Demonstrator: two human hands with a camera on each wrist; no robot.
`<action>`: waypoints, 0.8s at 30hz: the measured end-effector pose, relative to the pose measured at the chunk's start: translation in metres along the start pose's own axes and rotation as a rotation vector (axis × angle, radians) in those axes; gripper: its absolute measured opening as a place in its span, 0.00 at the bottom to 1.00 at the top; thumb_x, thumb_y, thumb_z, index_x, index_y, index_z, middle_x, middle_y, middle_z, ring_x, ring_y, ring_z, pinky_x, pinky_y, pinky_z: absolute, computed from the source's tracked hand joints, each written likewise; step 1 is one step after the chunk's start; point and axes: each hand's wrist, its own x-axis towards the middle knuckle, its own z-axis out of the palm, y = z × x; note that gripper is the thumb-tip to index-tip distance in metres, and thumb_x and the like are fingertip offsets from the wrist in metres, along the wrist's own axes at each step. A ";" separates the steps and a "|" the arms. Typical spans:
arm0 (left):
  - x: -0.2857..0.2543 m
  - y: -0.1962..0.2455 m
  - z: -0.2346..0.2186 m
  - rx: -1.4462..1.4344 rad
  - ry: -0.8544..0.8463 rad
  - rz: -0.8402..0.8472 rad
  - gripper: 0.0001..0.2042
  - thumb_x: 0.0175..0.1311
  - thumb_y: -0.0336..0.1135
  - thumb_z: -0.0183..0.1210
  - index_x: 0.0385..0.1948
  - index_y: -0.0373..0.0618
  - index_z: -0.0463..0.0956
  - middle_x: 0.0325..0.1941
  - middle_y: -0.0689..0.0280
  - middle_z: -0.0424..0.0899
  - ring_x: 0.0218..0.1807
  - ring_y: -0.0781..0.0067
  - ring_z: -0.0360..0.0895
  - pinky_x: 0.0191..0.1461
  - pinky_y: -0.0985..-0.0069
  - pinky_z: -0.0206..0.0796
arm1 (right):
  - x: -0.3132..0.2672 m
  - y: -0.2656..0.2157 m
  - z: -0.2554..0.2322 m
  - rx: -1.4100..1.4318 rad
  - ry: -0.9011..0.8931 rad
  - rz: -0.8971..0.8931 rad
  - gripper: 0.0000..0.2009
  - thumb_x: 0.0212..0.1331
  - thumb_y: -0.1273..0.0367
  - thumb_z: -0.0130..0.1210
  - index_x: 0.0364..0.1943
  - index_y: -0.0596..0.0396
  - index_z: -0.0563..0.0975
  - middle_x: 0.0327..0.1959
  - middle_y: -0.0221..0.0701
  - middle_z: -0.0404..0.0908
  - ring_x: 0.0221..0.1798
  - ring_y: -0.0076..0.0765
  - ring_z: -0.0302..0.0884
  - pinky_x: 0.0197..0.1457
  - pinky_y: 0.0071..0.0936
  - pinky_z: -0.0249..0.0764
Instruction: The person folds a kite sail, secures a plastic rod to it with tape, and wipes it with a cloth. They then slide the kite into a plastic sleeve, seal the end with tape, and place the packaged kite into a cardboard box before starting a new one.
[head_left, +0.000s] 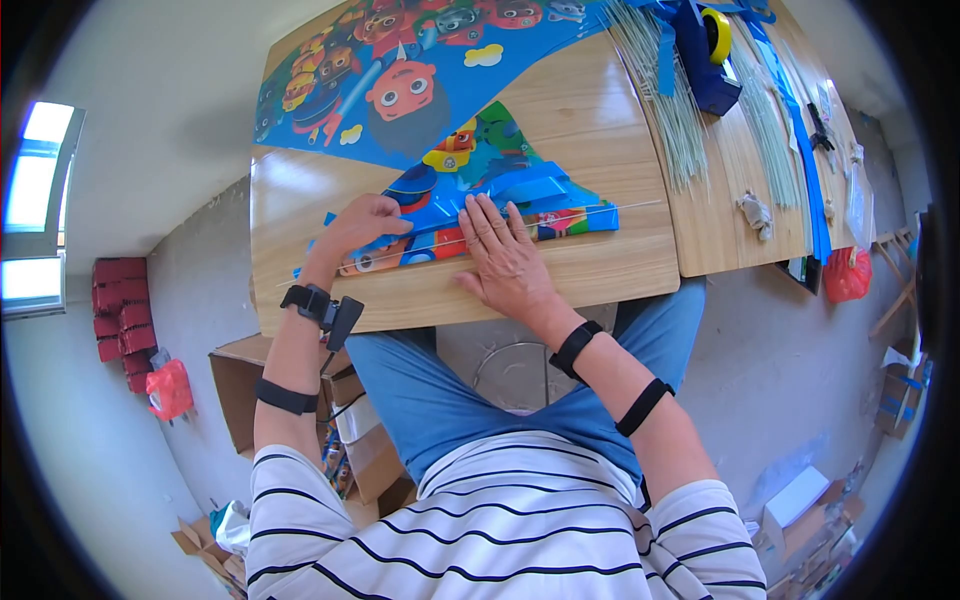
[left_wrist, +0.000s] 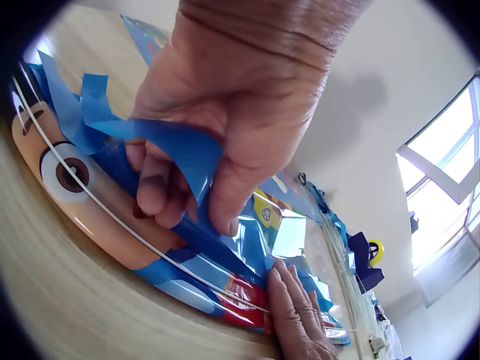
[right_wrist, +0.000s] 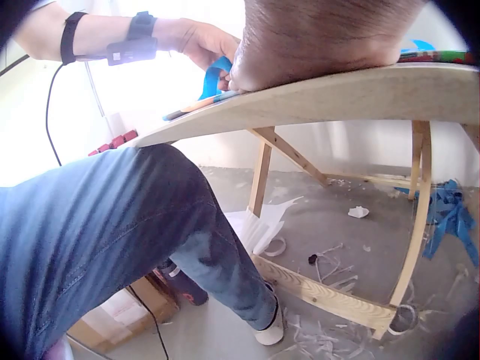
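A glossy cartoon-printed plastic sheet (head_left: 490, 135) lies on the wooden table (head_left: 460, 305) near its front edge. A thin white rod (left_wrist: 112, 214) runs lengthwise along the sheet's near edge. My left hand (head_left: 365, 222) pinches a blue plastic strip (left_wrist: 176, 142) between thumb and curled fingers, over the left part of the sheet; the strip's loose ends curl up in the left wrist view. My right hand (head_left: 502, 255) rests flat across the sheet and rod, fingers straight and pointing away from me. More shiny blue film (head_left: 535, 185) lies just beyond its fingertips.
A larger blue cartoon sheet (head_left: 300, 110) covers the table's far side. At the right are bundles of thin rods (head_left: 665, 130), a dark blue tape dispenser (head_left: 700, 75) with a yellow roll (head_left: 717, 37), and long blue strips (head_left: 815, 215). A cardboard box (head_left: 235, 385) stands below left.
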 end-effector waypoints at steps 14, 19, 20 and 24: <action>-0.014 0.019 -0.008 -0.299 -0.166 0.000 0.13 0.61 0.30 0.67 0.45 0.37 0.81 0.36 0.67 0.86 0.34 0.81 0.81 0.41 0.79 0.73 | 0.000 -0.001 0.000 0.016 0.000 0.012 0.44 0.62 0.45 0.57 0.75 0.64 0.63 0.81 0.45 0.55 0.86 0.46 0.43 0.87 0.51 0.38; -0.013 0.017 -0.019 -0.113 -0.107 0.023 0.15 0.60 0.35 0.69 0.46 0.38 0.83 0.40 0.68 0.86 0.39 0.81 0.80 0.43 0.79 0.73 | -0.001 0.000 0.001 0.008 0.002 -0.001 0.44 0.63 0.45 0.57 0.75 0.64 0.62 0.82 0.44 0.55 0.86 0.46 0.43 0.87 0.51 0.38; -0.012 0.018 -0.024 -0.098 -0.097 -0.016 0.15 0.61 0.35 0.69 0.47 0.39 0.83 0.40 0.68 0.86 0.39 0.80 0.80 0.43 0.79 0.72 | -0.001 0.001 0.001 0.004 0.000 -0.004 0.44 0.63 0.46 0.57 0.75 0.64 0.61 0.82 0.44 0.55 0.86 0.46 0.43 0.87 0.51 0.38; -0.011 0.040 -0.025 0.054 0.069 0.022 0.16 0.61 0.37 0.69 0.47 0.38 0.84 0.40 0.68 0.85 0.41 0.78 0.80 0.43 0.80 0.72 | -0.001 0.002 0.000 0.012 0.004 -0.013 0.45 0.62 0.46 0.58 0.75 0.65 0.61 0.81 0.45 0.54 0.86 0.47 0.43 0.87 0.51 0.38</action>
